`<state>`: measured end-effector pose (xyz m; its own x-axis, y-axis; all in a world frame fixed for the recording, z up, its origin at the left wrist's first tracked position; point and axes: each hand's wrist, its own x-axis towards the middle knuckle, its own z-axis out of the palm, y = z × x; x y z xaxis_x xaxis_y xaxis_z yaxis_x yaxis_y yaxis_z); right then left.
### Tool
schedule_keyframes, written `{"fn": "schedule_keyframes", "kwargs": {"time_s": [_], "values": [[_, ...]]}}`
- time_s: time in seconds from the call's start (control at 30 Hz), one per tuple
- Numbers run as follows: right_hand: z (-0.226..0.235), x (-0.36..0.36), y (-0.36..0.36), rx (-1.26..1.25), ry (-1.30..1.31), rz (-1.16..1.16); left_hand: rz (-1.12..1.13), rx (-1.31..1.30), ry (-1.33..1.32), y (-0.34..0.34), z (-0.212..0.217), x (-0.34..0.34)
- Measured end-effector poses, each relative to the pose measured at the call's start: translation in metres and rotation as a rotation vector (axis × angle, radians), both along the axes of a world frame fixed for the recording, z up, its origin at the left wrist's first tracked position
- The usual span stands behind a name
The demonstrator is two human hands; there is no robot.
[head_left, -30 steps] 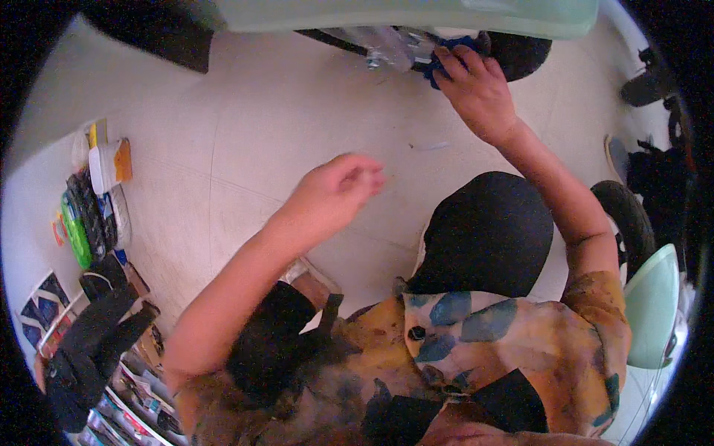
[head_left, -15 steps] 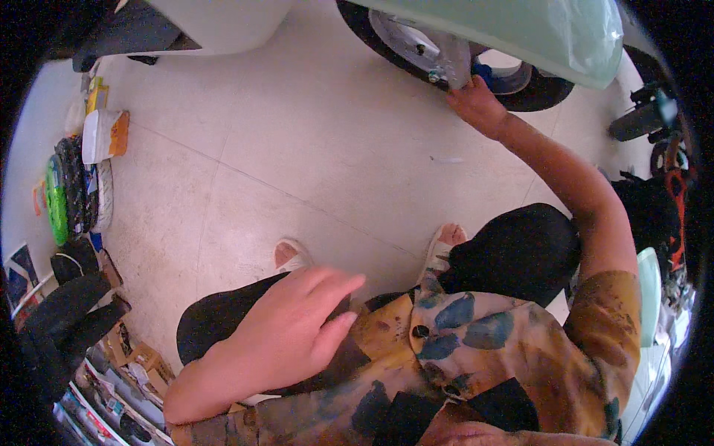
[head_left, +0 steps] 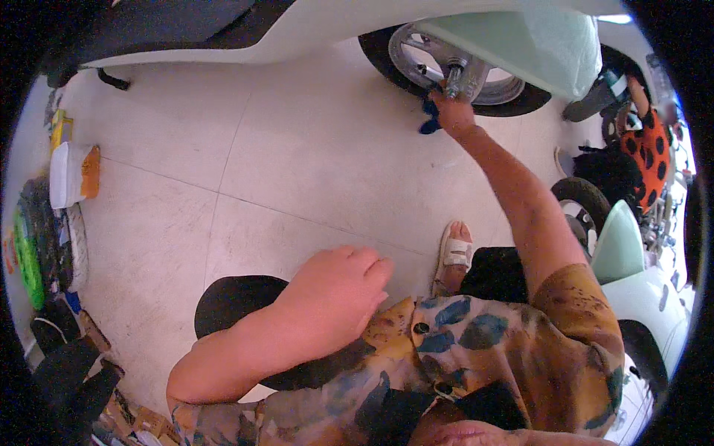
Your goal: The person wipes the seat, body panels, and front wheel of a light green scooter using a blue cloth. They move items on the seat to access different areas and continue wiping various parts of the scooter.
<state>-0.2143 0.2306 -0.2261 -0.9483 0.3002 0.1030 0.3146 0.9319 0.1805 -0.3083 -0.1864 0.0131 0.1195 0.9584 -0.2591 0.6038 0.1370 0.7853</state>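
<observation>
Right hand [head_left: 455,115]: my grip presses a blue cloth [head_left: 429,119] against the silver scooter wheel hub [head_left: 460,70].
Left hand [head_left: 335,290]: loose, grasping nothing.
Advice: I'd wipe firmly around the hub.

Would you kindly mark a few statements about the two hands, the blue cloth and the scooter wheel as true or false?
1. The right hand reaches the hub of the scooter wheel. True.
2. A blue cloth is at the right hand. True.
3. The left hand grips the tyre. False: it is held near the person's own body, away from the wheel.
4. The floor is dark carpet. False: it is pale tile.
5. The person's foot wears a white sandal. True.
</observation>
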Motion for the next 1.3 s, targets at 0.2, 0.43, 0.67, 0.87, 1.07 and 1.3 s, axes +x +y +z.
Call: {"fn": "schedule_keyframes", "kwargs": {"time_s": [0.2,0.43,0.67,0.87,1.07,1.3], "values": [[-0.047,-0.036,-0.056,-0.653,0.367,-0.491,-0.191,0.14,0.154,-0.017,-0.024,-0.023],[-0.012,-0.101,-0.098,-1.103,1.099,-1.07,-0.023,0.143,0.135,-0.026,-0.043,-0.057],[-0.023,-0.14,-0.041,-0.483,0.472,-0.925,-0.066,-0.163,0.183,-0.047,-0.043,-0.06],[-0.093,-0.121,0.06,-0.151,0.007,-0.663,0.081,-0.126,0.2,-0.058,-0.046,-0.058],[-0.061,-0.159,-0.005,-0.244,0.12,-0.588,0.113,-0.269,0.239,-0.073,-0.039,-0.054],[0.032,-0.185,-0.086,-1.324,1.136,-0.64,0.099,-0.222,0.244,-0.068,-0.041,-0.055]]}}
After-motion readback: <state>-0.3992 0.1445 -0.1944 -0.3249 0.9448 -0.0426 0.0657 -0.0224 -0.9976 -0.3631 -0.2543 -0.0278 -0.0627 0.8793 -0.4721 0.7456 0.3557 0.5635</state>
